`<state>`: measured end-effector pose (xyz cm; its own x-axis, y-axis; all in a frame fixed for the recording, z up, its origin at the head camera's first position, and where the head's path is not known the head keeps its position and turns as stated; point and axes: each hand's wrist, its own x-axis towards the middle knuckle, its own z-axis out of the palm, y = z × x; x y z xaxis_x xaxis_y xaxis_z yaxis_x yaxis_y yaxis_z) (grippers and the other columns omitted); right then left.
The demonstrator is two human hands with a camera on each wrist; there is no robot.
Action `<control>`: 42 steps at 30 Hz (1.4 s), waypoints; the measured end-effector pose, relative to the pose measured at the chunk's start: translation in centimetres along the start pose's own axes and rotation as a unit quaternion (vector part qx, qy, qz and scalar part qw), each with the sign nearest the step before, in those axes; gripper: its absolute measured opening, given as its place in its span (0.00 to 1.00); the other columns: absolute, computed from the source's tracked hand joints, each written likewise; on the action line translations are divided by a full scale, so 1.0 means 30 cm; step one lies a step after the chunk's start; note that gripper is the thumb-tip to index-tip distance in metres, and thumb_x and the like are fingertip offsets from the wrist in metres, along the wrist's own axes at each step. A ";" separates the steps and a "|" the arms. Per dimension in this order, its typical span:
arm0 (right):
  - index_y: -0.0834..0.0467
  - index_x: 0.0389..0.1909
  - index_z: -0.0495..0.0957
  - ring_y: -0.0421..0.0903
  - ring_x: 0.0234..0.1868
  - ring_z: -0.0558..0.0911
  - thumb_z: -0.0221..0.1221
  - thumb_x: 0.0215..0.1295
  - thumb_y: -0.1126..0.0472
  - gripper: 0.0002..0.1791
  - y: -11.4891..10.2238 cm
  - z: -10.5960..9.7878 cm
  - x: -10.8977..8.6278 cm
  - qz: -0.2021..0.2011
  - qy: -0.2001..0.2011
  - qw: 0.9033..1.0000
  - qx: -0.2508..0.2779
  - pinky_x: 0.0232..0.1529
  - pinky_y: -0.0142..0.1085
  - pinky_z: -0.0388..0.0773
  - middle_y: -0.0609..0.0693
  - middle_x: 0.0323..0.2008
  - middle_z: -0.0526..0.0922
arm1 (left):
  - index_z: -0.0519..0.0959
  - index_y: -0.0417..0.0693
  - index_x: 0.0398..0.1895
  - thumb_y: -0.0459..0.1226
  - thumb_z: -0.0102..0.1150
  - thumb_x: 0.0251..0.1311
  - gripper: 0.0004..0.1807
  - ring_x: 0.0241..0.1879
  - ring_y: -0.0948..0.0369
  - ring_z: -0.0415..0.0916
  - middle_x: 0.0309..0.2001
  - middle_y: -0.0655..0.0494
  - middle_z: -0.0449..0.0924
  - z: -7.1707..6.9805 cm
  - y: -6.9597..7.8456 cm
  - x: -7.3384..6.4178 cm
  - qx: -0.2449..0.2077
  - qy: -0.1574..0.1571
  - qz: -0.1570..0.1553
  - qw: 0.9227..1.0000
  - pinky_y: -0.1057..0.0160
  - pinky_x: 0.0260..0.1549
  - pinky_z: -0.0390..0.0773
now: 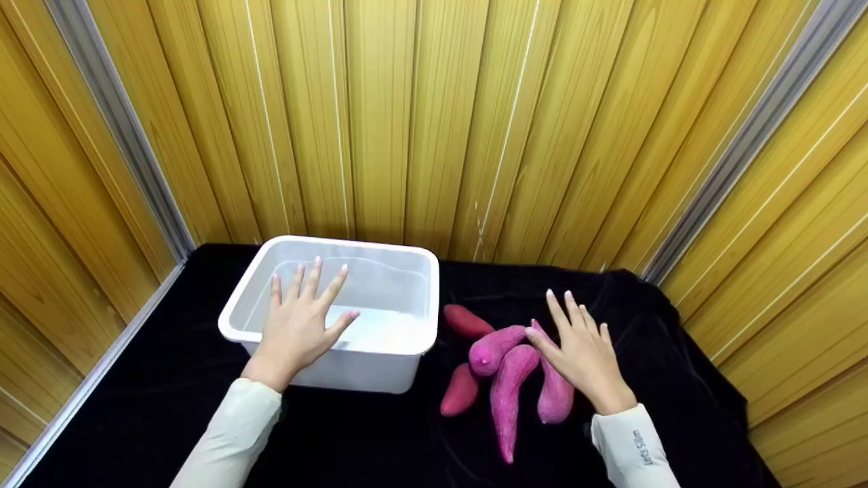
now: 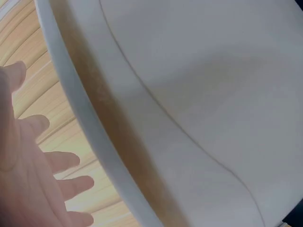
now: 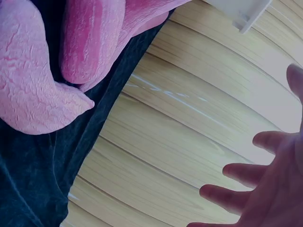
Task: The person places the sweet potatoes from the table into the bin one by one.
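Observation:
My left hand (image 1: 298,329) hovers over the near side of a white plastic tub (image 1: 352,371), fingers spread and nothing in them. In the left wrist view the tub's inner wall (image 2: 199,94) fills much of the picture beside the spread fingers. My right hand (image 1: 582,352), also spread and holding nothing, is above the right side of a group of sweet potatoes. Three are pink: one (image 1: 556,393) partly hidden by that hand, a long one (image 1: 512,393), and a bent one (image 1: 498,347). Two redder ones (image 1: 466,321) lie to the left, the nearer one (image 1: 461,391) close to the tub.
A black cloth (image 1: 366,440) covers the table under the tub and sweet potatoes. Yellow wood-patterned panels (image 1: 441,135) stand behind and at both sides, with grey metal posts (image 1: 122,122) at the corners.

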<state>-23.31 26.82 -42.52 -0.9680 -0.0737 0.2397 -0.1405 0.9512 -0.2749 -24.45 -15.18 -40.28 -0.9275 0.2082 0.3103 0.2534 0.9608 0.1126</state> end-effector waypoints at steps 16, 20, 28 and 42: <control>0.51 0.75 0.51 0.68 0.69 0.59 0.46 0.67 0.32 0.42 0.052 0.016 -0.010 0.036 -0.003 0.995 0.098 0.61 0.69 0.61 0.60 0.74 0.54 | 0.61 0.58 0.72 0.60 0.51 0.63 0.36 0.63 0.42 0.68 0.68 0.44 0.67 -0.014 -0.090 -0.044 -0.033 0.072 0.033 0.996 0.37 0.63 0.65; 0.55 0.75 0.52 0.65 0.71 0.57 0.49 0.69 0.36 0.41 0.073 0.040 -0.015 0.042 -0.004 0.989 0.141 0.67 0.64 0.57 0.62 0.73 0.55 | 0.65 0.56 0.70 0.59 0.54 0.61 0.36 0.59 0.41 0.71 0.65 0.43 0.70 -0.019 -0.123 -0.060 -0.037 0.092 0.030 0.995 0.38 0.57 0.70; 0.59 0.73 0.54 0.65 0.68 0.64 0.53 0.70 0.46 0.38 0.113 0.070 -0.022 0.079 -0.004 0.972 0.220 0.69 0.58 0.60 0.66 0.71 0.59 | 0.71 0.53 0.66 0.56 0.60 0.58 0.34 0.53 0.43 0.76 0.59 0.45 0.77 -0.022 -0.181 -0.098 -0.075 0.129 0.035 0.988 0.39 0.49 0.76; 0.60 0.73 0.55 0.66 0.65 0.68 0.52 0.71 0.47 0.36 0.184 0.145 -0.067 0.164 -0.037 0.936 0.308 0.66 0.55 0.67 0.68 0.69 0.62 | 0.78 0.53 0.58 0.51 0.65 0.57 0.26 0.48 0.45 0.79 0.53 0.47 0.82 -0.052 -0.284 -0.171 -0.113 0.131 0.024 0.985 0.39 0.39 0.80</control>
<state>-23.06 30.91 -48.57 -0.9886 0.1502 -0.0105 0.0959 0.5744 -0.8130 -21.44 -24.72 -41.37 -0.8175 0.1697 0.5503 0.3773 0.8798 0.2892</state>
